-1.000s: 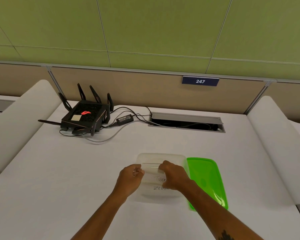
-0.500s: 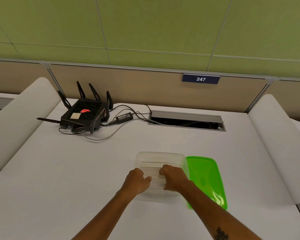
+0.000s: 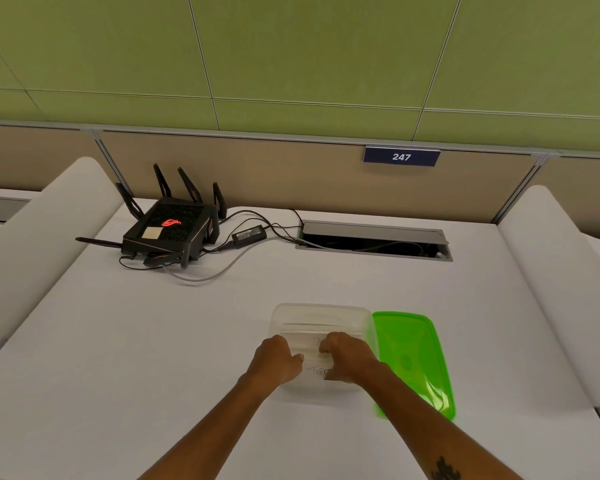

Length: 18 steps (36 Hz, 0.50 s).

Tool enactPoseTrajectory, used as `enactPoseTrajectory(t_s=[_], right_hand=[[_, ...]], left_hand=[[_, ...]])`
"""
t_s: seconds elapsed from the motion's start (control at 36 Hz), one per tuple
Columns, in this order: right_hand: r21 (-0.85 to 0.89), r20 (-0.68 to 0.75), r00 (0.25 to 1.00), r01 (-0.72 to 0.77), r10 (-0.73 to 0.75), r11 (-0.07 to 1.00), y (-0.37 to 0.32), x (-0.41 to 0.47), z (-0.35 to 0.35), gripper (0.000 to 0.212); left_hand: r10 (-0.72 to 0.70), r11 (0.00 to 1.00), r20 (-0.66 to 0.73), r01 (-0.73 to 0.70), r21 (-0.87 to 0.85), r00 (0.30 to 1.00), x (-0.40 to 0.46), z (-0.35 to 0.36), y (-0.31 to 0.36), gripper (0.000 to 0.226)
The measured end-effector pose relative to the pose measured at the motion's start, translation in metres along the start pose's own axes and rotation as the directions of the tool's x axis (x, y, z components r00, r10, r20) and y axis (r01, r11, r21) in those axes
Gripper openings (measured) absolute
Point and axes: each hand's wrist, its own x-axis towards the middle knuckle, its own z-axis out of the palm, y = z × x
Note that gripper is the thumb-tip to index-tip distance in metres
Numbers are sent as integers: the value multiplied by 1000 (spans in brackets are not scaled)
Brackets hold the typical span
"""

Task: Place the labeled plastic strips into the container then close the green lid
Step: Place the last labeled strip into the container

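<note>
A clear plastic container [image 3: 321,315] sits on the white desk in front of me. Clear plastic strips [image 3: 310,355] with handwritten labels lie inside it; one reads "TIGE…". My left hand [image 3: 276,362] and my right hand [image 3: 349,356] are both over the container, fingers curled down on the strips between them. The green lid [image 3: 411,358] lies flat on the desk, touching the container's right side. The near part of the container is hidden by my hands.
A black router [image 3: 168,230] with antennas, its power brick [image 3: 249,233] and cables sit at the back left. A cable hatch [image 3: 373,240] opens in the desk behind the container. Padded dividers [image 3: 32,237] flank the desk.
Both hands have lowered into the container with the strips. The lower label that showed beneath the "TIGE…" strip is now covered.
</note>
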Motion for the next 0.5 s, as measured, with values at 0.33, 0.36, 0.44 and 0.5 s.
enactPoseTrajectory(t_s=[0.33, 0.36, 0.44, 0.5], right_hand=[[254, -222, 975, 61, -3, 965, 18, -20, -21, 39], [270, -303, 953, 94, -8, 958, 22, -24, -24, 34], [267, -538, 843, 156, 13, 951, 34, -39, -29, 25], [266, -660, 748, 153, 64, 952, 45, -49, -29, 22]], left_hand=[[62, 997, -71, -65, -46, 996, -8, 6, 0, 47], [89, 993, -106, -97, -64, 990, -11, 8, 0, 48], [209, 969, -201, -230, -86, 957, -21, 13, -1, 48], [304, 934, -218, -335, -124, 928, -26, 19, -5, 46]])
